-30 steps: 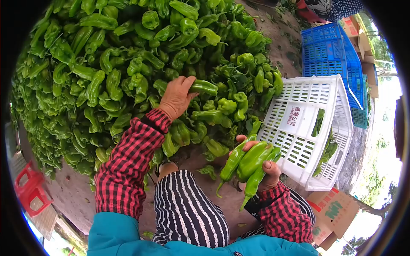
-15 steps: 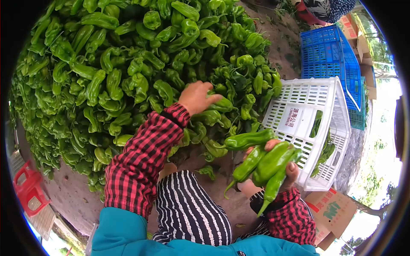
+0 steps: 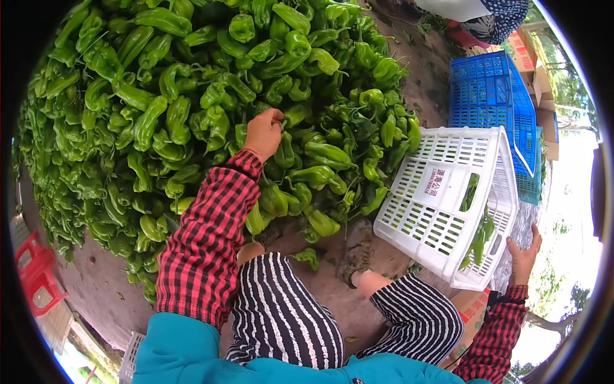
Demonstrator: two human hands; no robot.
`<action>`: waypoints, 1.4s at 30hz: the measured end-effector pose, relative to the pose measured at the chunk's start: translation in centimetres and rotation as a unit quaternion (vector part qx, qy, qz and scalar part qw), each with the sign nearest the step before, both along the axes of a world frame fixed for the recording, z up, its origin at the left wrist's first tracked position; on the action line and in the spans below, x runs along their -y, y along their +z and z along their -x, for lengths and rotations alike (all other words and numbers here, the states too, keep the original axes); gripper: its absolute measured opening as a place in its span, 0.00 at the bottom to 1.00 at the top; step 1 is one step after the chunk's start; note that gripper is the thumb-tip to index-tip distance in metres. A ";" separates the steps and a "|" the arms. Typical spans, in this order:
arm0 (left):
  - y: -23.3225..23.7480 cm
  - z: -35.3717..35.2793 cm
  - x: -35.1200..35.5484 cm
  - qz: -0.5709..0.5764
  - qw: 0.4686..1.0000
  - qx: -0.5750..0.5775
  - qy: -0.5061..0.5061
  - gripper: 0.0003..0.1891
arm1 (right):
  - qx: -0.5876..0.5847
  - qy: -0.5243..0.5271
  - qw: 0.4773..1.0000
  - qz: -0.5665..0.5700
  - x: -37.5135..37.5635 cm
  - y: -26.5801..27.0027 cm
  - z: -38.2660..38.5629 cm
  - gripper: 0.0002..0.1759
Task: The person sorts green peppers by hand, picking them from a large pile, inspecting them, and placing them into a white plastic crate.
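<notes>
My left hand point(image 3: 264, 134) is at the heap of green peppers point(image 3: 166, 121), its fingers curled together at one green pepper point(image 3: 296, 114). The fingertips are partly hidden, though they appear to pinch that pepper's end. Beyond the far side of a white plastic crate point(image 3: 441, 182), my right hand point(image 3: 524, 258) is raised with fingers apart and nothing in it. The crate is tilted on its side. Through its open end some green peppers point(image 3: 481, 237) show inside.
A blue crate point(image 3: 483, 89) and a green crate point(image 3: 529, 182) stand behind the white one. Cardboard boxes point(image 3: 547, 128) are at the far right. A red plastic stool point(image 3: 39, 272) is at the left. Another person's patterned clothing point(image 3: 508, 19) shows at the top right.
The several green peppers that my right hand held are out of it, and it has moved right, past the crate. My left hand has shifted up and left over the heap.
</notes>
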State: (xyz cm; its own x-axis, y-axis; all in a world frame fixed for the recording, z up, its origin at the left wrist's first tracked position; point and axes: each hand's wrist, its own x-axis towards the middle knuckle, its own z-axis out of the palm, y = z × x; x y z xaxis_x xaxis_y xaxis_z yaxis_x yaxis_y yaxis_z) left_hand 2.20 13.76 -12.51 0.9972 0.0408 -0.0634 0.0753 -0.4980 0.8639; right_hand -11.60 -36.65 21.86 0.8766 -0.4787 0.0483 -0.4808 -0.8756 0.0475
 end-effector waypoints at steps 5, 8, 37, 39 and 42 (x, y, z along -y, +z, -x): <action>4.6 5.0 -0.6 0.522 0.832 -0.187 -0.001 0.11 | 0.094 0.070 0.821 -0.558 -19.3 -3.5 -1.4 0.37; 7.4 7.8 0.1 0.640 0.736 -0.220 -0.010 0.12 | -0.027 -0.105 0.612 -0.783 -24.6 -7.0 0.1 0.34; 1.2 3.1 2.5 -0.192 0.970 -0.134 -0.070 0.18 | -0.051 -0.294 0.403 -0.865 -27.4 -14.6 3.0 0.12; 1.7 2.8 3.9 -0.339 0.915 -0.177 -0.128 0.20 | -0.057 -0.303 0.380 -0.872 -27.6 -14.5 3.0 0.13; 0.8 2.5 4.5 -0.336 0.912 -0.196 -0.131 0.22 | -0.075 -0.278 0.405 -0.868 -27.5 -14.6 3.4 0.15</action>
